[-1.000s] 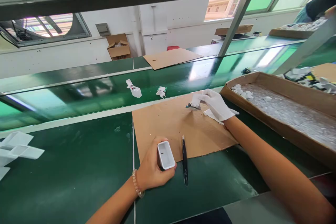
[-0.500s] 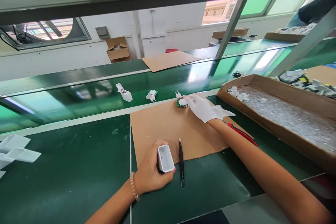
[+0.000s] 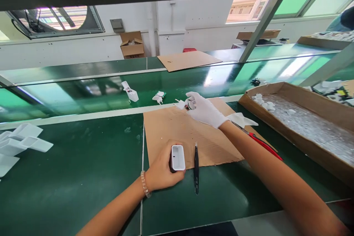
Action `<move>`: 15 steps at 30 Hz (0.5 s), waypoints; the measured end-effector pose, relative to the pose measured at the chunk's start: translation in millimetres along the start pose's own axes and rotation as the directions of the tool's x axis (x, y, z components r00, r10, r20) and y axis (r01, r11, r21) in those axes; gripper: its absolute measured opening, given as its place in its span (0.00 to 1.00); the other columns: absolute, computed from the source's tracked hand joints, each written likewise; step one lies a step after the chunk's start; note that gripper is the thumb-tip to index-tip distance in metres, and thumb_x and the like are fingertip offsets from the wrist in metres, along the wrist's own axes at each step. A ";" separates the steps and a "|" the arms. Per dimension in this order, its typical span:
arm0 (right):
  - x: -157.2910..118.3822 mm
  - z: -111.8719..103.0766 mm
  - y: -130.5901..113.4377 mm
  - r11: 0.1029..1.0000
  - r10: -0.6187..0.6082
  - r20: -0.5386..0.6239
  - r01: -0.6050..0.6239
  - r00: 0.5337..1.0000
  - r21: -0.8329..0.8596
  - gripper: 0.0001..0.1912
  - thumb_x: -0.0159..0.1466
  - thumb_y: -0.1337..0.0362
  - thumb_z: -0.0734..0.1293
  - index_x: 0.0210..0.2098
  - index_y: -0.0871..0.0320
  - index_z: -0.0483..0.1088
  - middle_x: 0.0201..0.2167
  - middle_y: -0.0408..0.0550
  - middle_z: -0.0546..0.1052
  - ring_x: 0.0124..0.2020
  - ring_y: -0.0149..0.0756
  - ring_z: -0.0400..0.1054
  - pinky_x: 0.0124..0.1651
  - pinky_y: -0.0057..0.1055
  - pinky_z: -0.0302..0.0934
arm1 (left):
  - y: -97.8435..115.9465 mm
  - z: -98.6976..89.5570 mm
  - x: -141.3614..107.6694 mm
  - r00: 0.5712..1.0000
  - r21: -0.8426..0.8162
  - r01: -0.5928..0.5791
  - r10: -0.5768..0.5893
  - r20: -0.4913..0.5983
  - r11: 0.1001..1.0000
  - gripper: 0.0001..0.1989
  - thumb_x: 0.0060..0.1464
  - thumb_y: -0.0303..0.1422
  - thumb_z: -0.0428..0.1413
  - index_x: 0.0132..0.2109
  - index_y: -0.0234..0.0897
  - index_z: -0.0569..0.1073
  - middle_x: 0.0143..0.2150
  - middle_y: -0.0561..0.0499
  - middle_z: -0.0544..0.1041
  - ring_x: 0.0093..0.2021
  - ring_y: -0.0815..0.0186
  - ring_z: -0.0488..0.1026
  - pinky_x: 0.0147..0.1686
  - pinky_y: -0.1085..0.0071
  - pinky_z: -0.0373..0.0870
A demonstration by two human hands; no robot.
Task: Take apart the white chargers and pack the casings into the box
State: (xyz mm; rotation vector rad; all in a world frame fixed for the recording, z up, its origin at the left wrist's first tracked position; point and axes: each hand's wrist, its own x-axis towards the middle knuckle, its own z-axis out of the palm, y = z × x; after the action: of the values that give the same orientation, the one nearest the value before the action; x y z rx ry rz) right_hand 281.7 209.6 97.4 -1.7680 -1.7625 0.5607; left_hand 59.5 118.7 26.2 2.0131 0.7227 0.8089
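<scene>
White-gloved right hand [image 3: 204,110], fingers pinched on plug module [image 3: 180,104] at twelve o'clock; bare left hand [image 3: 159,167], fingers wrapped round plastic housing [image 3: 177,158], cradling it upright in the palm.

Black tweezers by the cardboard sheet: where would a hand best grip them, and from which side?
Probably pinch the tweezers at mid-length, coming from above, one finger on each side: they lie flat across the edge of the cardboard sheet, sides free.

The gloved right hand [image 3: 205,110] hid most of the small part [image 3: 188,107] in its fingers, and the picture's edge cut off the cardboard tray [image 3: 301,118].
</scene>
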 end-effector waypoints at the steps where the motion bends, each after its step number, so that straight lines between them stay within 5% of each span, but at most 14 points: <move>1: -19.8 1.6 -4.9 0.995 -0.050 0.007 0.049 0.999 0.092 0.40 0.56 0.65 0.70 0.65 0.55 0.52 0.53 0.52 0.73 0.52 0.38 0.69 0.56 0.35 0.63 | -0.2 -0.2 -0.1 1.000 -0.014 0.004 -0.004 -0.008 1.000 0.28 0.44 0.23 0.56 0.54 0.39 0.61 0.50 0.44 0.69 0.50 0.57 0.69 0.49 0.60 0.69; 2: -39.8 3.7 -8.9 0.971 -0.093 0.024 0.085 0.995 0.221 0.38 0.58 0.63 0.69 0.65 0.53 0.53 0.53 0.50 0.72 0.52 0.36 0.69 0.55 0.33 0.65 | -0.3 -0.4 -0.1 1.000 -0.023 0.006 -0.006 -0.016 1.000 0.27 0.44 0.24 0.56 0.53 0.38 0.61 0.50 0.44 0.69 0.50 0.57 0.69 0.49 0.60 0.70; 3: -58.8 6.3 -12.1 0.853 -0.117 0.066 0.066 0.991 0.518 0.32 0.59 0.60 0.70 0.60 0.53 0.59 0.53 0.50 0.72 0.52 0.37 0.69 0.54 0.35 0.66 | -0.3 -0.4 -0.2 1.000 -0.027 0.008 -0.009 -0.025 1.000 0.27 0.45 0.24 0.56 0.53 0.38 0.61 0.50 0.44 0.69 0.49 0.57 0.70 0.48 0.61 0.70; 6: -100.8 17.8 -17.2 0.340 -0.122 0.257 -0.203 0.959 0.918 0.21 0.59 0.55 0.72 0.50 0.51 0.69 0.51 0.45 0.72 0.54 0.36 0.68 0.56 0.34 0.66 | -0.3 -0.1 -0.3 0.999 -0.044 0.019 -0.020 -0.033 0.999 0.28 0.46 0.24 0.57 0.55 0.38 0.60 0.50 0.44 0.70 0.47 0.59 0.70 0.45 0.63 0.71; 10: -113.9 32.0 -18.8 -0.034 -0.109 0.431 -0.436 0.896 0.899 0.12 0.63 0.58 0.71 0.45 0.54 0.71 0.48 0.44 0.73 0.52 0.32 0.69 0.59 0.32 0.66 | -0.6 1.0 -0.4 1.000 -0.073 0.014 -0.014 0.005 0.997 0.28 0.46 0.25 0.57 0.56 0.38 0.59 0.51 0.44 0.70 0.49 0.57 0.70 0.48 0.60 0.70; 15: -107.1 26.0 -18.4 -0.297 -0.061 0.442 -0.439 0.895 0.848 0.08 0.63 0.58 0.70 0.39 0.53 0.71 0.40 0.40 0.75 0.46 0.26 0.71 0.56 0.24 0.67 | 2.1 2.3 0.7 0.999 -0.033 0.005 -0.004 0.050 0.999 0.25 0.46 0.24 0.57 0.51 0.38 0.61 0.48 0.46 0.69 0.46 0.59 0.69 0.46 0.62 0.69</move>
State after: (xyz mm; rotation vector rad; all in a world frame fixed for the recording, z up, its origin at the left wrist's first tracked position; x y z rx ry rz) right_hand 246.3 105.2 79.2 -0.5389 -0.3501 1.8784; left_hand 62.1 117.1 27.2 1.9944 0.6808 0.7602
